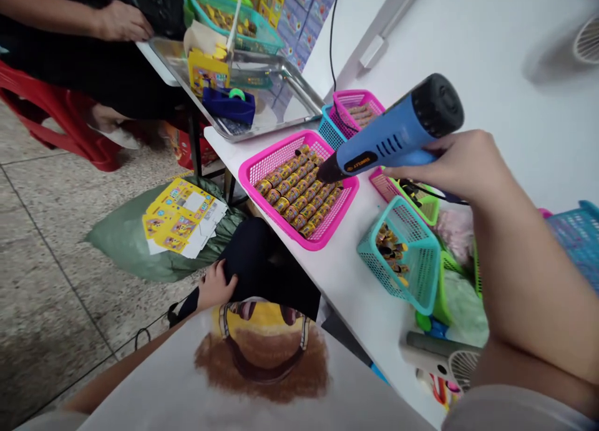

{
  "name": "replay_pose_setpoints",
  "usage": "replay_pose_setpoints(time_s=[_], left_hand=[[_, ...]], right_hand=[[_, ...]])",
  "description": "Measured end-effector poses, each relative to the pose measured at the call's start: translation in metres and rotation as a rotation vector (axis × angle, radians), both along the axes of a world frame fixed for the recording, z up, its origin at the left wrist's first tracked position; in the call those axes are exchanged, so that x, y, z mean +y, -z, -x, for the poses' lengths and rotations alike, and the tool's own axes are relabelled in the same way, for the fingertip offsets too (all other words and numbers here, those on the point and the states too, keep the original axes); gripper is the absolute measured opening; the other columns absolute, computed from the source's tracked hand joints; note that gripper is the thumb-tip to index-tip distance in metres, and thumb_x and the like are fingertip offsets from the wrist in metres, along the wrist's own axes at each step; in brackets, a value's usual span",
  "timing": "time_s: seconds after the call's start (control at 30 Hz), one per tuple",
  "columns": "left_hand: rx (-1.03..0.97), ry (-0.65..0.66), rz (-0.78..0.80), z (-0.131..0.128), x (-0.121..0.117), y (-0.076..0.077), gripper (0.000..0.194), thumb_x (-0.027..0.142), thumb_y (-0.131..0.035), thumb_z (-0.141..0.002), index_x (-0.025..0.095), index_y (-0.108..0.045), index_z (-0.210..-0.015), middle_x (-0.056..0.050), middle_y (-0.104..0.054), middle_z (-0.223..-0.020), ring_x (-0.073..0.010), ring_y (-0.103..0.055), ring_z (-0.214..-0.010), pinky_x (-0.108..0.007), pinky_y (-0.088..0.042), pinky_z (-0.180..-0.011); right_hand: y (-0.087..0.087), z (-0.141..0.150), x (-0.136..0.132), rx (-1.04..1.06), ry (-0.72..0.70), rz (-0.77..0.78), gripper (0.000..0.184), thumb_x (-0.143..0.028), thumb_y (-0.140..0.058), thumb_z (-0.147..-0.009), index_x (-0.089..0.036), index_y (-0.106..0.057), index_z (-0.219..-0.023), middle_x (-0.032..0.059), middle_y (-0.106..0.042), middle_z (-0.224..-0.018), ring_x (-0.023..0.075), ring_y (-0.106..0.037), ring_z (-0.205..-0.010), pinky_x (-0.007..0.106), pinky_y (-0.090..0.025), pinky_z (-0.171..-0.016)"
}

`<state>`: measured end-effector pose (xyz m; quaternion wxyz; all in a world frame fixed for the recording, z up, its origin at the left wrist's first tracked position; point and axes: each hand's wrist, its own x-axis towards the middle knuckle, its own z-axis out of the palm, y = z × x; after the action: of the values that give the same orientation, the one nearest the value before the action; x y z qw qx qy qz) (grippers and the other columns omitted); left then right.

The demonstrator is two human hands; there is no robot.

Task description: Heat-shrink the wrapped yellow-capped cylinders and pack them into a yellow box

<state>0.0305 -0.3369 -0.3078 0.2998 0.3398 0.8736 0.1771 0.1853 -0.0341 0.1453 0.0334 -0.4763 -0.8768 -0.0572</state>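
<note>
My right hand (461, 163) is wrapped round the handle of a blue heat gun (390, 135) with a black end cap. The gun's dark nozzle points down and left over a pink basket (255, 169). Rows of small yellow printed tubes (299, 197) lie side by side in that basket, close below the nozzle. My left hand (216, 286) rests on my dark-trousered knee, fingers apart, holding nothing.
A teal basket (423, 281) with loose small tubes stands right of the pink one. Behind are a metal tray (299, 97) and a blue tape dispenser (229, 106). Printed yellow cards (182, 219) lie on a green sack (121, 231). Another person's hand (124, 20) is at upper left.
</note>
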Motion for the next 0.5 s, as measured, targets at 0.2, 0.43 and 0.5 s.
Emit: replay_pose_setpoints(time_s=[0.2, 0.43, 0.5], left_hand=[[-0.009, 0.025, -0.033, 0.0, -0.001, -0.003, 0.062, 0.04, -0.045, -0.103, 0.013, -0.043, -0.158, -0.02, -0.048, -0.162, -0.0342, -0.047, -0.151, -0.056, -0.036, -0.125], [0.022, 0.086, -0.068, -0.002, -0.015, -0.007, 0.062, 0.04, -0.047, -0.104, 0.014, -0.042, -0.16, -0.021, -0.047, -0.164, -0.0346, -0.046, -0.153, -0.056, -0.036, -0.126], [0.037, 0.097, -0.077, -0.004, -0.02, -0.009, 0.062, 0.039, -0.047, -0.104, 0.014, -0.042, -0.16, -0.021, -0.046, -0.165, -0.035, -0.045, -0.153, -0.056, -0.036, -0.126]], right_hand=[[-0.004, -0.009, -0.08, -0.315, 0.035, -0.293, 0.027, -0.029, -0.07, -0.077, -0.017, -0.047, -0.067, 0.0069, -0.051, -0.066, 0.0212, -0.058, -0.081, 0.032, -0.031, -0.067], [-0.018, 0.046, -0.152, -0.461, -0.525, -0.465, 0.04, -0.055, -0.054, -0.088, -0.029, -0.064, -0.117, 0.0072, -0.066, -0.098, 0.0311, -0.066, -0.121, 0.035, -0.043, -0.086], [-0.009, 0.074, -0.17, -0.493, -0.685, -0.439, 0.047, -0.045, -0.043, -0.091, -0.031, -0.06, -0.133, 0.0039, -0.068, -0.109, 0.0314, -0.063, -0.13, 0.045, -0.044, -0.1]])
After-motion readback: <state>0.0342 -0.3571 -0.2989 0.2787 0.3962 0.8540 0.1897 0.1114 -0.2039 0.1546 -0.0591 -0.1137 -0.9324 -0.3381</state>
